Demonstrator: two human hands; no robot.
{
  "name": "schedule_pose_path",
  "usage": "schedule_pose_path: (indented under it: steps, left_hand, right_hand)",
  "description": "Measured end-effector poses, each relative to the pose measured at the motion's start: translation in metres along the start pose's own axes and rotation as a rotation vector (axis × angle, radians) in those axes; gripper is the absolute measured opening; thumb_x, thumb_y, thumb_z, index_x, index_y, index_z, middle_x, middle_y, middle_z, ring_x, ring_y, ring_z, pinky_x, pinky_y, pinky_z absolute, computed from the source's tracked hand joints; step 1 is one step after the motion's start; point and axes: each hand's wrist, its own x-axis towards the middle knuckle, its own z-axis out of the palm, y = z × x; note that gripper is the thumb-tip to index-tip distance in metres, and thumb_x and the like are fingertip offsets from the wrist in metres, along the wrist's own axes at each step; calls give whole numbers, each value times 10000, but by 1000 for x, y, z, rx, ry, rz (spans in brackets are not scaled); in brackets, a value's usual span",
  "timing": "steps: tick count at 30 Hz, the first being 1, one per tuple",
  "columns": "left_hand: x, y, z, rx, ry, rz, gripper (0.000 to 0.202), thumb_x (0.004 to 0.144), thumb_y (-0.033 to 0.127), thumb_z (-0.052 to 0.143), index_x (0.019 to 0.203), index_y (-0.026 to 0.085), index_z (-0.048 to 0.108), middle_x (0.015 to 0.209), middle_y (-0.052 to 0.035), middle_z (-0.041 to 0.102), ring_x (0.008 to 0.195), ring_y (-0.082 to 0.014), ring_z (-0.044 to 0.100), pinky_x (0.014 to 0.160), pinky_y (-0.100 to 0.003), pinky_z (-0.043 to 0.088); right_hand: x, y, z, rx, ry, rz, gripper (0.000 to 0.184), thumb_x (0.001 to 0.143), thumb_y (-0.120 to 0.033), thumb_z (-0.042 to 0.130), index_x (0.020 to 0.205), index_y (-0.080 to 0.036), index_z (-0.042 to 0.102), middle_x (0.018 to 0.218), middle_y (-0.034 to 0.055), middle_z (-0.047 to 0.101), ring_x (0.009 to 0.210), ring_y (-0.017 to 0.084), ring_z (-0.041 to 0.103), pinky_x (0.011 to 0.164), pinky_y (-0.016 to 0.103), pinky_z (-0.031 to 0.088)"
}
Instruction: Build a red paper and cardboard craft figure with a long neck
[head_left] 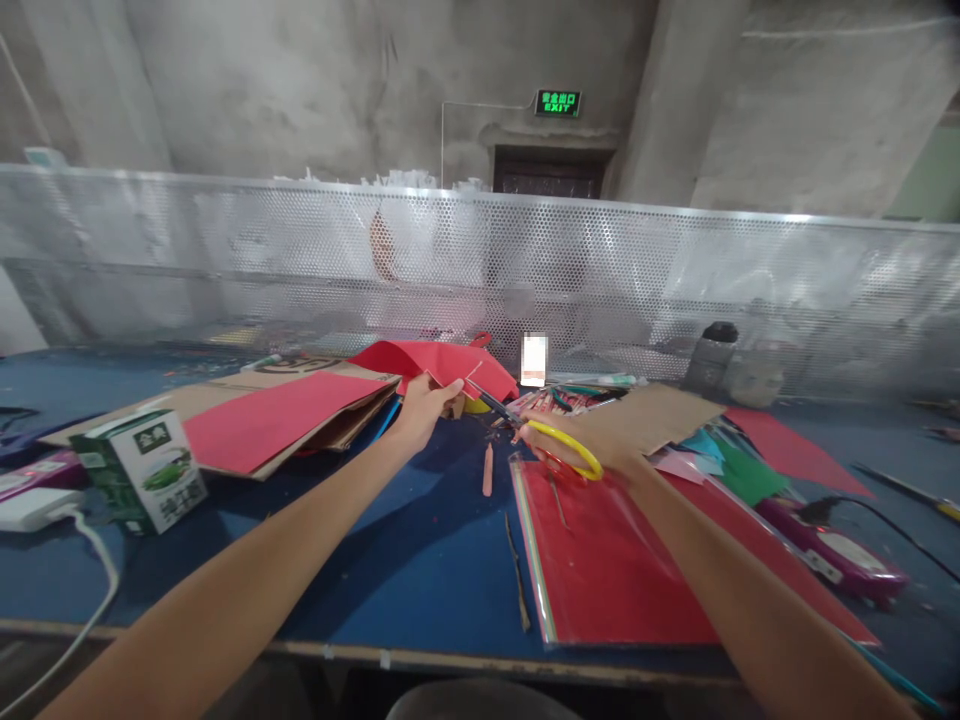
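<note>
**Scissors meet red paper over a crowded blue table**

Bare concrete walls and a perforated metal screen (675, 270) close off the far side of the blue table (420, 560). Its near edge runs just beyond both forearms, and the widest bare stretch lies between them. A brown paper bag (315, 400) with a red sheet on it fills the left; a red plastic-wrapped pack (607, 560) lies under the right arm. A green carton (146, 470) stands near the left edge.

The folded red paper (435, 365) sits at table centre, far side, lifted off the surface. The left hand (424, 405) pinches its lower edge. The right hand (577, 445) grips yellow-handled scissors (525, 425), fingers through the loop, blades touching the paper's edge. A small pink stick (488, 470) lies just below.
</note>
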Motion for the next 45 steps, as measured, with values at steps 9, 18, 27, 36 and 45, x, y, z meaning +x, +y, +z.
schedule_pose_path:
  steps: [9, 18, 27, 36, 45]
  left_hand:
    - [1, -2, -1, -5, -3, -4, 342, 650, 356, 853, 814, 141, 643, 713, -35, 660, 587, -143, 579, 546, -259, 439]
    - [-1, -1, -1, -38, -29, 7, 247, 695, 303, 831, 763, 152, 647, 619, -5, 605, 559, -129, 546, 537, -246, 419]
    - [0, -2, 0, -74, 1, -8, 212, 688, 259, 823, 748, 152, 650, 665, -12, 632, 587, -122, 551, 588, -250, 437]
    - [3, 5, -1, -125, 56, -39, 282, 620, 248, 859, 766, 152, 638, 695, -9, 657, 614, -125, 586, 639, -261, 473]
    - [26, 15, -38, 169, 91, -238, 303, 530, 198, 874, 625, 185, 586, 574, -18, 644, 528, -163, 597, 522, -247, 458]
  right_hand:
    - [11, 21, 4, 85, -18, -12, 528, 967, -726, 407, 978, -206, 497, 671, -16, 555, 487, 105, 501, 436, 237, 380]
    - [11, 14, 5, 55, 3, -26, 517, 975, -717, 393, 948, -209, 481, 661, -17, 556, 460, 92, 501, 434, 243, 396]
    - [7, 6, 4, 98, 2, -25, 499, 978, -700, 415, 913, -207, 467, 657, -19, 549, 471, 87, 485, 431, 238, 387]
    - [7, 6, 2, 80, -8, 12, 484, 952, -691, 477, 934, -208, 483, 651, -31, 545, 449, 90, 493, 401, 223, 378]
    - [3, 9, -26, -428, -101, 93, 414, 883, -593, 621, 903, -182, 669, 848, 59, 678, 733, 191, 580, 616, 279, 374]
